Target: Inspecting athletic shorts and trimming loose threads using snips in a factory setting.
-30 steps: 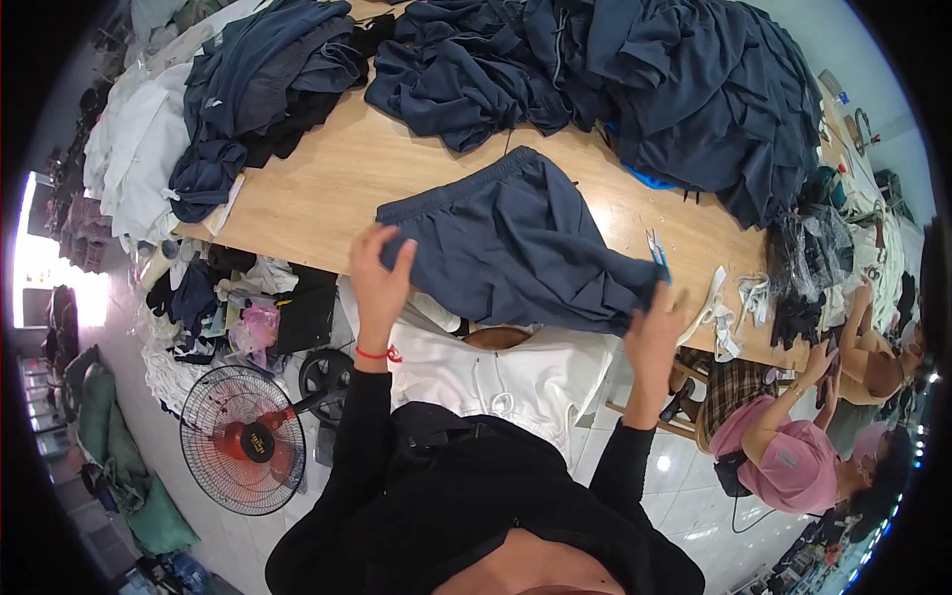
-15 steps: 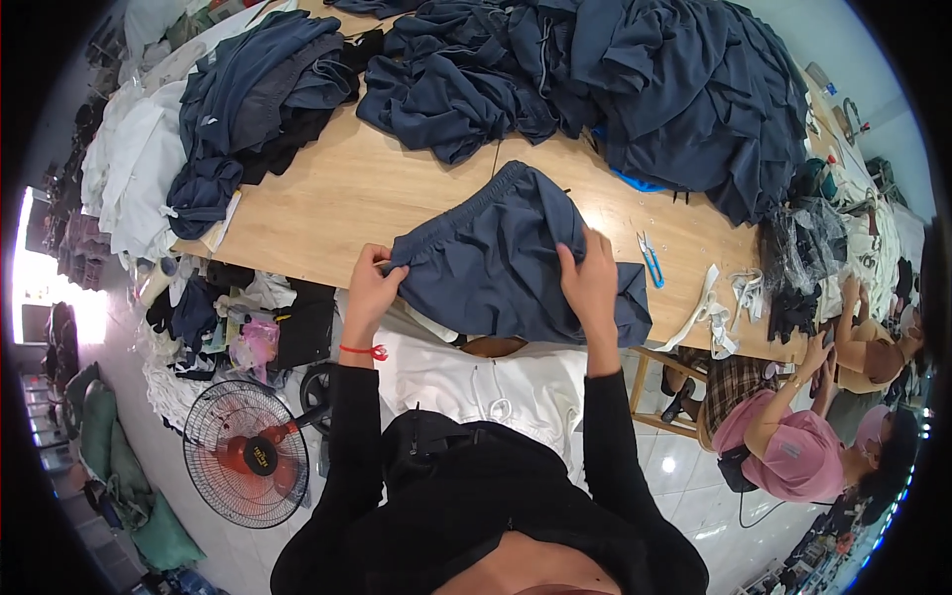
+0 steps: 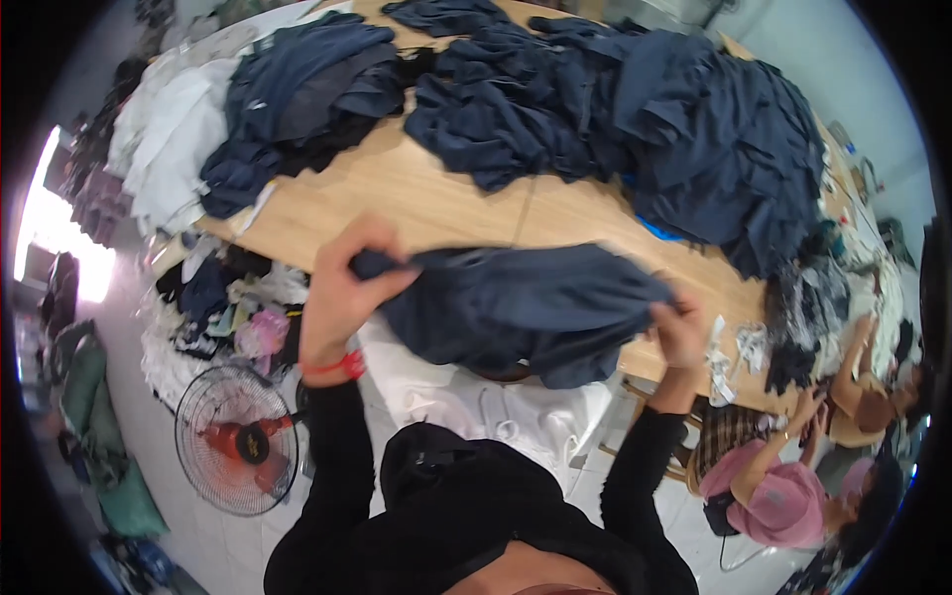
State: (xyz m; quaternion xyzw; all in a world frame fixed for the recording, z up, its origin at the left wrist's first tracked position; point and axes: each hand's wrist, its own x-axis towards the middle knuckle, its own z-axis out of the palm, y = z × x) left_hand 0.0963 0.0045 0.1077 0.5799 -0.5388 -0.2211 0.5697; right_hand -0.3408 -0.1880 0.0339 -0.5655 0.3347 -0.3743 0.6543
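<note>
A pair of dark navy shorts (image 3: pixel 526 302) stretches between my two hands above the near edge of the table, its cloth blurred by motion. My left hand (image 3: pixel 347 283), with a red band at the wrist, is closed around one end of it. The other end is pinched by the fingers of my right hand (image 3: pixel 682 332). Behind the shorts lie crumpled heaps of the same navy cloth, one large pile (image 3: pixel 714 139) at the far right and another pile (image 3: pixel 307 99) at the far left. White drawstring cloth (image 3: pixel 466 402) covers my lap.
A wooden table (image 3: pixel 337 203) spans the front. White strips (image 3: pixel 719 362) lie at its right edge, near clear plastic bags (image 3: pixel 808 297). On the left floor stand a fan (image 3: pixel 238 441) and a heap of scraps (image 3: pixel 238 297). Two people sit at the right, one in a pink top (image 3: pixel 769 501).
The shorts, earlier spread with the waistband slanting up, are now pulled out sideways between my hands. My right hand has moved right and down, my left slightly left. The view has shifted too.
</note>
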